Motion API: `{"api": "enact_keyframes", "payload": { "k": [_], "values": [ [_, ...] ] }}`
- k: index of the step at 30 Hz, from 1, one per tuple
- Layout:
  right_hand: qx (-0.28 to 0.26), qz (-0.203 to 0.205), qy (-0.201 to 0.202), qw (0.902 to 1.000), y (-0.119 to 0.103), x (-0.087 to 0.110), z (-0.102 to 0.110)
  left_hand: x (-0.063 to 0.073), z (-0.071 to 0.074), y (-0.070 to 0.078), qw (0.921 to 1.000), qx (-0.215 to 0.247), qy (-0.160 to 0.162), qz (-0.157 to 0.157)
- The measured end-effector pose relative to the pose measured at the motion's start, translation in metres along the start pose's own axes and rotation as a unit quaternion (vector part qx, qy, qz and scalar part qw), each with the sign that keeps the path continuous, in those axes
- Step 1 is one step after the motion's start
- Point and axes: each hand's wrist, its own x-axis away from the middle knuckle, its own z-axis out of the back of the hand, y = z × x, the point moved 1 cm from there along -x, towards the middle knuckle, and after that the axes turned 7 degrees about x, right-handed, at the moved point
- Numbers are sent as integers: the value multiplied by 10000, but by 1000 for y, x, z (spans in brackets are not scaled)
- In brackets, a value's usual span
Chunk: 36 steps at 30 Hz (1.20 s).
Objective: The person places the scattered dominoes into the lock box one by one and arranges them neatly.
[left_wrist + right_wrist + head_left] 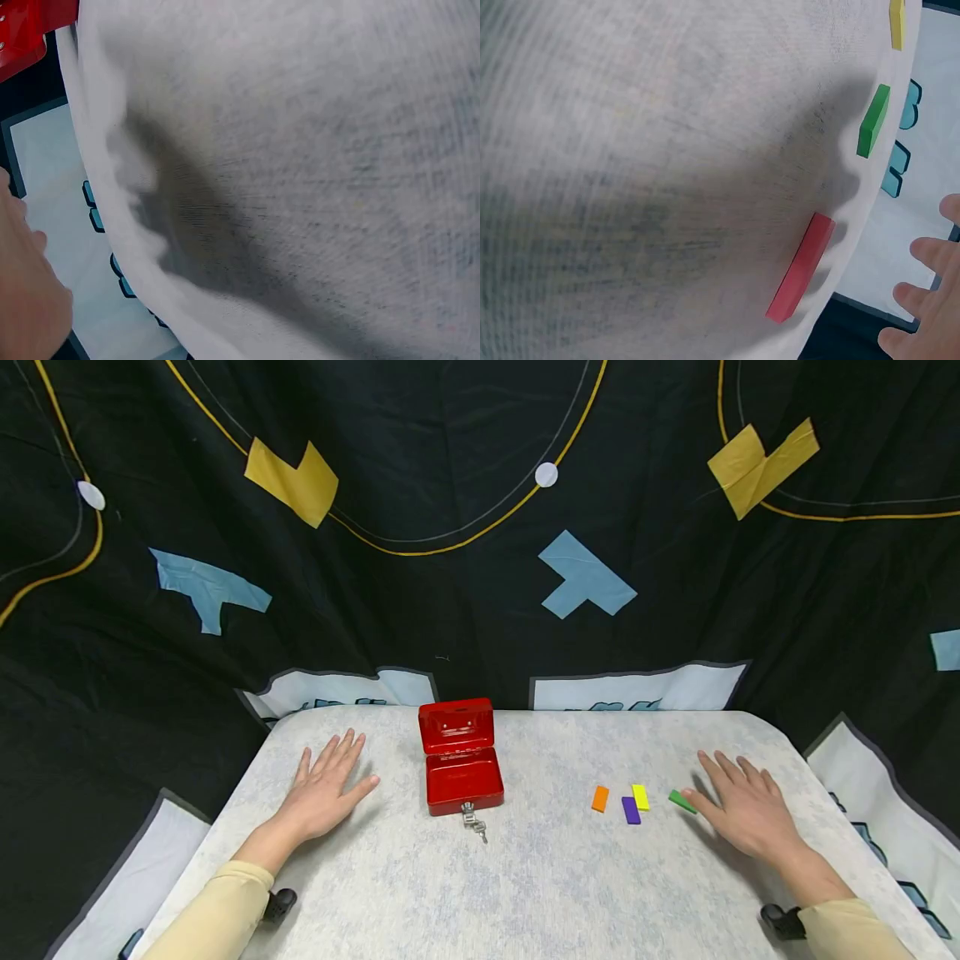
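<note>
My left hand point(322, 793) hovers flat with fingers spread over the table, left of a red cash box point(465, 781). The box's lid point(457, 727) is raised, and a key ring with keys point(477, 828) hangs at its front lock. On the right, my right hand point(750, 814) is held spread above the table and grips nothing. Its thumb overlaps the green block point(681, 802) in the head view. Orange point(600, 798), purple point(631, 810) and yellow point(640, 797) blocks lie between box and right hand. A red block point(801, 268), seen only in the right wrist view, lies beneath that hand.
A pale mottled cloth covers the table point(525, 893). Behind it hangs a black curtain point(420, 610) with yellow and blue patches. Dark wrist cameras point(279, 906) sit under the forearms.
</note>
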Motion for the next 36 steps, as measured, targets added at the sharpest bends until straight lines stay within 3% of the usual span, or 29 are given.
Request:
{"api": "enact_keyframes", "payload": {
  "k": [12,21,36],
  "values": [
    [-612,140,31,9980,-4,1,7,-4,-9,11,9952,865,-129,-446],
    [-1242,164,-259,9918,-5,2,6,-1,-16,26,9844,1649,-441,-427],
    [-1374,197,-635,9883,-11,-5,3,-5,-33,42,9725,2124,-885,-359]
  ]
}}
